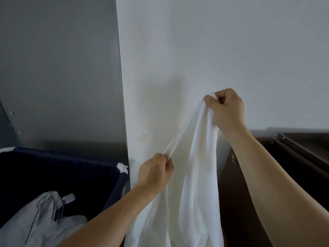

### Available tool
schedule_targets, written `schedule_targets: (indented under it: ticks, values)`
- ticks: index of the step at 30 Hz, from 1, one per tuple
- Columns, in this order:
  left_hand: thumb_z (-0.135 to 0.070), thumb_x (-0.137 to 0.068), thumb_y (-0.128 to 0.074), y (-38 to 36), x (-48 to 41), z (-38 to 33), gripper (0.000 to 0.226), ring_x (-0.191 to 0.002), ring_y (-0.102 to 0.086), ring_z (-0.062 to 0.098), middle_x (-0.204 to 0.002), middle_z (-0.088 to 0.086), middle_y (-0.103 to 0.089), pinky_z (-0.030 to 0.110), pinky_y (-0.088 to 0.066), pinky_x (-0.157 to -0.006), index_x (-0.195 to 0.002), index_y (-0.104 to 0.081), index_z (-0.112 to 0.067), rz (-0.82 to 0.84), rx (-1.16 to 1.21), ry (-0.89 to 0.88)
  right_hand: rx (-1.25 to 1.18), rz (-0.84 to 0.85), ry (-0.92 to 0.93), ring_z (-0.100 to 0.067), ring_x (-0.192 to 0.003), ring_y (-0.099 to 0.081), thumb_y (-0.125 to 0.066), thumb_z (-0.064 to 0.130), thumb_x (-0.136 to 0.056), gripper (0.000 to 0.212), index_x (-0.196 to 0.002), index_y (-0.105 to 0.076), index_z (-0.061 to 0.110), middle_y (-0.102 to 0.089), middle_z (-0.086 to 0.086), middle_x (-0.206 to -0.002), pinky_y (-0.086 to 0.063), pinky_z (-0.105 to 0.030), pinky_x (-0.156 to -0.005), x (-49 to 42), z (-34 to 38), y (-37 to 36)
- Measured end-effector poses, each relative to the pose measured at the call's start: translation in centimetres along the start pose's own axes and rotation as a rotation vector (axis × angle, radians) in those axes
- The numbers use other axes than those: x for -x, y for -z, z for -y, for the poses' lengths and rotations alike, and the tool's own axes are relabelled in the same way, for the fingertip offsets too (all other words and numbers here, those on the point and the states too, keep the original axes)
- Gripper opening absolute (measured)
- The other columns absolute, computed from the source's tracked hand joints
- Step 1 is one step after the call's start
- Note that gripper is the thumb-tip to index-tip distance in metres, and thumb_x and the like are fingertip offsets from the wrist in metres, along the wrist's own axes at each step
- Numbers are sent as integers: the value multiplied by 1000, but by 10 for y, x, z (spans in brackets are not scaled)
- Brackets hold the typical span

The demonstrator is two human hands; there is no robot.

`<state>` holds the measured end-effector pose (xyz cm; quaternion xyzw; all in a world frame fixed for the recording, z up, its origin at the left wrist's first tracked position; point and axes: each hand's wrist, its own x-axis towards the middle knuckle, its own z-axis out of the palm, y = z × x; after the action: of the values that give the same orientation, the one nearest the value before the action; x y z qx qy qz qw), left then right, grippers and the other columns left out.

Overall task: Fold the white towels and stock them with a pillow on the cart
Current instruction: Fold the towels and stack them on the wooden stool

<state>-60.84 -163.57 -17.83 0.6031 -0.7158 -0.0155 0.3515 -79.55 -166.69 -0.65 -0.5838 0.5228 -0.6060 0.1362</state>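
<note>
1. Towel (195, 175), white, is hanging unfolded in front of the white wall (213, 41), held up in the air by both hands; its lower part is running out of the bottom of the frame.
2. Right hand (227, 111) is sitting higher, fingers curled, pinching the towel's top corner between thumb and fingertips.
3. Left hand (154, 172) is sitting lower and to the left, fingers curled, pinching the towel's edge. The stretch of hem between the two hands is running taut on a diagonal.
4. Hands are apart from each other, each one clamped on the towel; nothing else is in either hand.
5. Bulk of the fabric is draping loose below the right hand, in long vertical folds, between the two forearms.
6. Navy fabric bin (62, 168) is sitting at lower left, just beside the wall corner; a white fitting is showing at its near top corner.
7. Pale bedding with dark piping (44, 220) is lying in the bin, with a small white label showing on it. Can't tell if it's a pillow or just a case.
8. Dark brown wooden furniture (249, 202) is standing at lower right, behind the right forearm, with a dark metal rail (302, 148) running across its top.
9. Grey panel (62, 68) is filling the upper left, meeting the white wall at a vertical edge.
</note>
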Motion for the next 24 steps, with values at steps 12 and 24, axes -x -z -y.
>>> schedule_targets:
  ticks: [12, 24]
  values:
    - [-35, -104, -41, -4, 3, 63, 33, -91, -63, 15, -100, -1, -67, 36, -53, -89, -113, -66, -17, 301, 275, 139, 61, -89, -32, -2, -72, -50, -66, 29, -93, 17, -97, -55, 16, -53, 12, -81, -38, -14, -61, -12, -24, 11]
    - [-34, -106, -33, 21, -8, 52, 21, -68, -53, 8, -80, -9, -56, 19, -46, -66, -97, -47, -23, 597, 184, -69, 99, -215, -236, -20, -87, -56, -64, 28, -93, 14, -96, -57, 17, -55, 11, -81, -49, -37, -83, -15, -67, 37]
